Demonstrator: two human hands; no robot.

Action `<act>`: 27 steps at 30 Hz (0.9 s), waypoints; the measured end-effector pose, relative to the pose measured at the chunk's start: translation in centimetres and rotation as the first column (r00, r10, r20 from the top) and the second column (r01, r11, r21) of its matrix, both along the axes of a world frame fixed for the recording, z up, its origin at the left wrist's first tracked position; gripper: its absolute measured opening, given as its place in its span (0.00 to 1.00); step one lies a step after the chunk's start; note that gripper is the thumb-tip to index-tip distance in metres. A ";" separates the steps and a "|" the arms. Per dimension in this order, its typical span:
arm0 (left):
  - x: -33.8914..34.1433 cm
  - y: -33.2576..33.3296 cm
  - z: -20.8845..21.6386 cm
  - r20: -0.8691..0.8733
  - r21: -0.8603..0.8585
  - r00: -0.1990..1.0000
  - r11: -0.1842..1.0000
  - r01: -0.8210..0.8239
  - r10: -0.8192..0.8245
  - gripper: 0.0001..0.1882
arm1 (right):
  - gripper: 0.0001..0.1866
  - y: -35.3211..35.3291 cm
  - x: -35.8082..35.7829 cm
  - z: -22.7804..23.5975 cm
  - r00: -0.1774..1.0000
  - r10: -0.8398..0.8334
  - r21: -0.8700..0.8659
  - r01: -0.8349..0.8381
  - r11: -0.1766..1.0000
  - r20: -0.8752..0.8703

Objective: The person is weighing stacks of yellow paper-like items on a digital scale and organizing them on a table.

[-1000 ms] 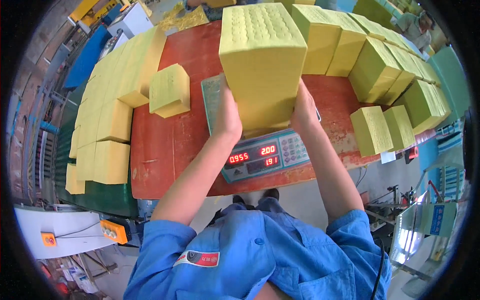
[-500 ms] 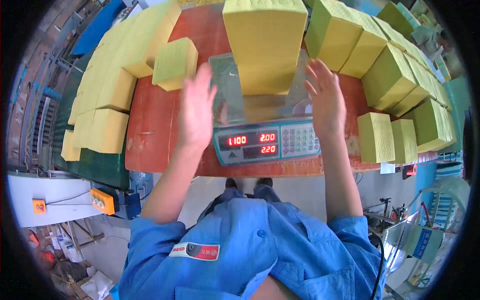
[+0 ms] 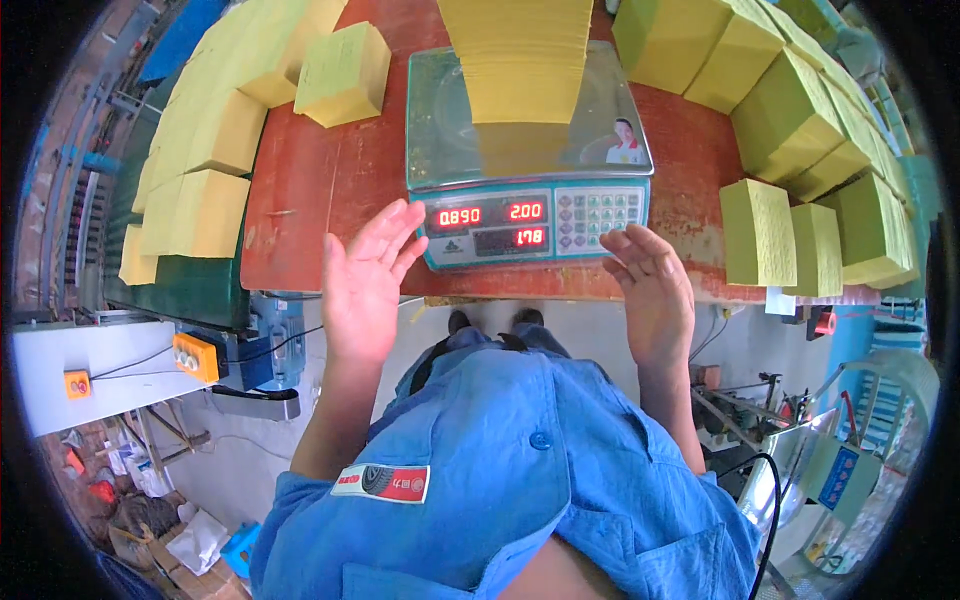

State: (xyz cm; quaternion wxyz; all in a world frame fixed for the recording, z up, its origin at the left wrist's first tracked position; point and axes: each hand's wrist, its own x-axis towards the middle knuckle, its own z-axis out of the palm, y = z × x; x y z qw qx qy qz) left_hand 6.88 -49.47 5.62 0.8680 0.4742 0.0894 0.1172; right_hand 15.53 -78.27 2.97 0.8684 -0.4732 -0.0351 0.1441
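Observation:
A tall stack of yellow paper [image 3: 515, 70] stands on the glossy plate of a digital scale [image 3: 440, 155]; its top runs out of view. The scale's red display is lit, and a keypad sits beside it. My left hand [image 3: 365, 290] is raised off the scale's front left corner, palm inward, fingers stretched and thumb apart. By the keypad side my right hand [image 3: 655, 295] hovers with its fingers slightly bent and nothing in them. Neither hand touches the paper.
A red wooden table [image 3: 310, 215] bears the scale. Yellow paper blocks [image 3: 200, 205] crowd the left, one single block [image 3: 345, 75] sits nearer the scale, and more blocks [image 3: 785, 130] line the right. An orange switch box [image 3: 195, 357] is at lower left.
Both hands have drawn back from beside the paper stack toward my body. The display's figures have changed. The view has shifted, so the table and scale appear higher.

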 end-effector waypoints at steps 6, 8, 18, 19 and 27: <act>0.3 -1.0 0.4 -0.014 0.029 1.000 0.999 0.024 -0.023 0.41 | 0.23 -0.3 -0.6 0.0 0.999 0.011 0.039 -0.013 0.999 0.039; 0.3 -1.0 0.1 -0.028 0.026 0.999 0.999 0.044 -0.043 0.40 | 0.22 -0.5 -0.8 -0.3 1.000 0.008 0.047 -0.008 0.999 -0.008; 0.3 0.6 0.3 -0.019 0.051 1.000 0.999 0.008 -0.007 0.39 | 0.20 0.6 -0.4 -0.9 0.998 0.049 0.059 -0.047 0.997 -0.036; 0.4 0.7 0.2 -0.043 0.061 0.999 0.998 0.012 -0.009 0.39 | 0.19 0.6 -0.5 -1.0 0.998 0.028 0.063 -0.025 0.998 -0.053; 2.9 1.2 -0.1 -0.019 0.152 0.997 0.985 0.081 -0.079 0.33 | 0.16 1.0 -0.8 -1.7 0.996 0.028 -0.077 -0.034 0.996 -0.084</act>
